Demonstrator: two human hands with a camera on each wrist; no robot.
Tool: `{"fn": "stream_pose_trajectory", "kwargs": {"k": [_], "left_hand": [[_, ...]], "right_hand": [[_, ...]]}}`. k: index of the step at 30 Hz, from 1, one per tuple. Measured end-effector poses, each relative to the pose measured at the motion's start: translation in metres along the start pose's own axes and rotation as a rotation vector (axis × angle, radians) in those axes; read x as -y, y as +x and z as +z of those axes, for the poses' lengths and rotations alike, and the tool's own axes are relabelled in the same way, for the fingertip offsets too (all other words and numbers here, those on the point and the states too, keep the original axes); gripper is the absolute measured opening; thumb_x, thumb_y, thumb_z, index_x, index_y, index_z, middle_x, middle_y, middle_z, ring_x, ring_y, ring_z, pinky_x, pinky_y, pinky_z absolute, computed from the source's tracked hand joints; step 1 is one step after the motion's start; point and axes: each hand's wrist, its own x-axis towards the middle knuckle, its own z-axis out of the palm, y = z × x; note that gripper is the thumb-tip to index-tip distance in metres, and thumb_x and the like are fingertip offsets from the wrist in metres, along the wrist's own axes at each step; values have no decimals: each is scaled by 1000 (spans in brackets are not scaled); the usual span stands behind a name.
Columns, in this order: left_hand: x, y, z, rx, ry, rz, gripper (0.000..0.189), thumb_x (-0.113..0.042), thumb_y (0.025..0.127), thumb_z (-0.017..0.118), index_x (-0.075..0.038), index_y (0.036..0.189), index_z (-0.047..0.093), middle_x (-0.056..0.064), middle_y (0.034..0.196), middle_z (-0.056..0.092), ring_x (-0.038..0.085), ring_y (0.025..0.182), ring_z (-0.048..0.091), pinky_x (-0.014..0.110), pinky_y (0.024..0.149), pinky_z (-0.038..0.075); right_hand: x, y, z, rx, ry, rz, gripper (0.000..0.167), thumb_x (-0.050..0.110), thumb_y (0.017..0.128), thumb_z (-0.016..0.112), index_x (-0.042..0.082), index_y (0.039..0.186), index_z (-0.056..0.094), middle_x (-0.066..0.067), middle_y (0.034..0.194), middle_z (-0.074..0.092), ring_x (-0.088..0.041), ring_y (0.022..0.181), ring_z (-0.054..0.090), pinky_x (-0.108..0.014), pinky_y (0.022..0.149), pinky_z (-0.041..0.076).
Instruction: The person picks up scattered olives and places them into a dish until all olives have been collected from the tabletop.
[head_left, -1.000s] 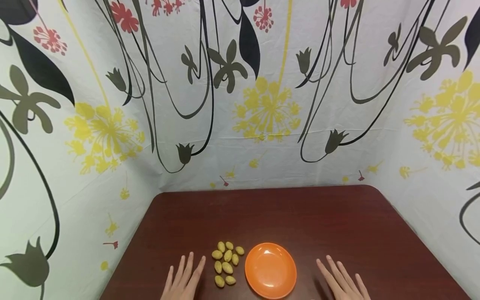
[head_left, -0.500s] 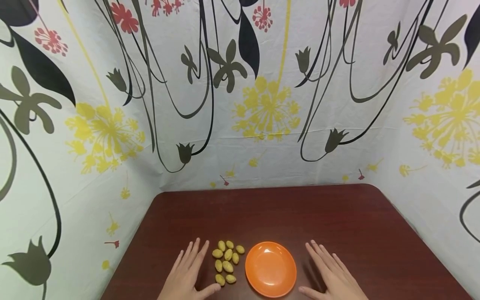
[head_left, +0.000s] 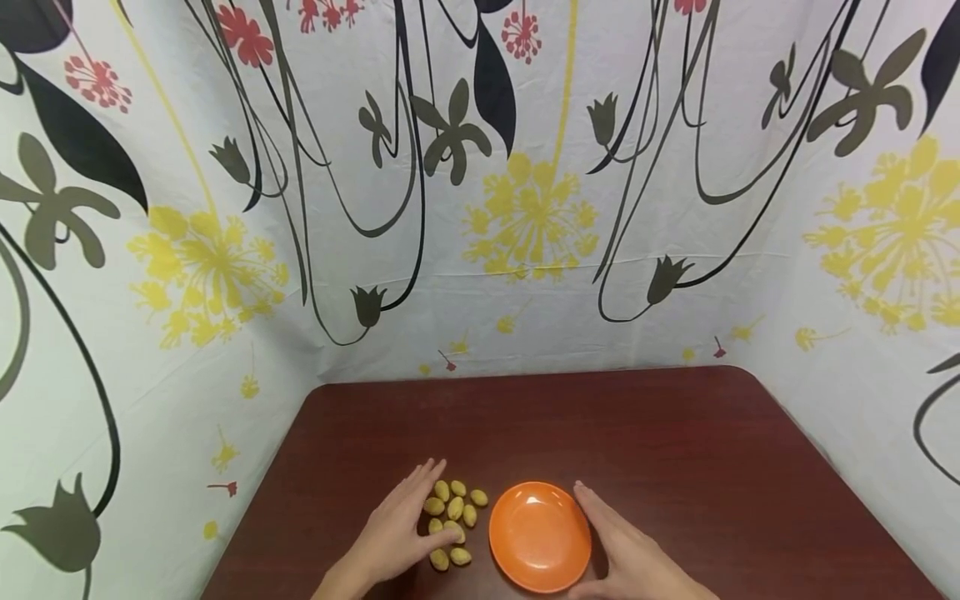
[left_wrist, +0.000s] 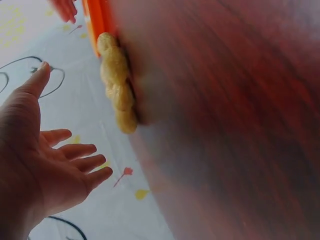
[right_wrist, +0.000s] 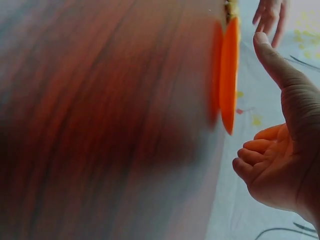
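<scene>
Fingers of the left hand (head_left: 397, 529): extended and slightly spread, thumb held apart, pinching nothing. In the head view the hand lies at lower centre, its thumb overlapping a cluster of yellow-green oval pieces (head_left: 455, 508); the left wrist view shows a gap between hand and cluster. Fingers of the right hand (head_left: 630, 546): close together, thumb apart, likewise holding nothing. They lie beside the right rim of the orange plate (head_left: 540, 537); contact appears unlikely, since the right wrist view shows a narrow gap.

The pieces, about ten, rest loose on the dark red-brown bench (head_left: 600, 433), left of the plate and well apart from its rim at most points. The plate lies flat at lower centre. Beyond, a white printed cloth (head_left: 480, 325) fills the upper frame.

The step in hand appears to be a two-handed reach. Done well, it would keep the left thumb clear of the nearest pieces, which could roll if brushed, and bring the right fingers low against the rim, so that the plate neither tips nor slides into the cluster.
</scene>
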Motion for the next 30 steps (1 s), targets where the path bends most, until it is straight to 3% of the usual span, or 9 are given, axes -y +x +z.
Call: {"fn": "stream_pose_trajectory", "kwargs": {"k": [5,11,18,25,30], "left_hand": [[2,15,9,14,-46,11,90,-63,96,71,-20,167,37,12,172,31,38,156,31,79,109,35],[5,31,18,2,-56,56,67,-49,102,71,-15,157,53,11,163,47,39,148,45,72,109,41],[13,50,22,3,-155,117,43,-29,102,75,-13,141,69,3,141,68,33,135,60,59,108,49],[13,65,26,48,-170,113,31,-25,99,78,-19,130,77,-7,123,75,13,109,69,43,95,57],[10,72,29,79,-218,93,24,-20,99,78,-18,123,81,-7,116,78,14,107,71,40,92,58]], "right_hand": [[2,10,6,31,36,2,135,72,68,90,0,165,31,-17,167,38,-36,144,50,-57,110,48],[1,16,10,46,58,-2,134,70,68,91,-4,164,32,-20,166,40,-36,144,49,-57,112,46],[-1,23,14,49,30,9,131,72,72,88,0,166,30,-20,167,38,-36,145,49,-61,110,46],[-1,28,15,3,-15,-41,128,71,73,87,-3,163,34,-23,165,39,-38,143,50,-62,108,47],[-5,33,16,-9,-33,-56,127,75,75,84,-3,163,35,-25,164,41,-40,142,51,-63,107,48]]}}
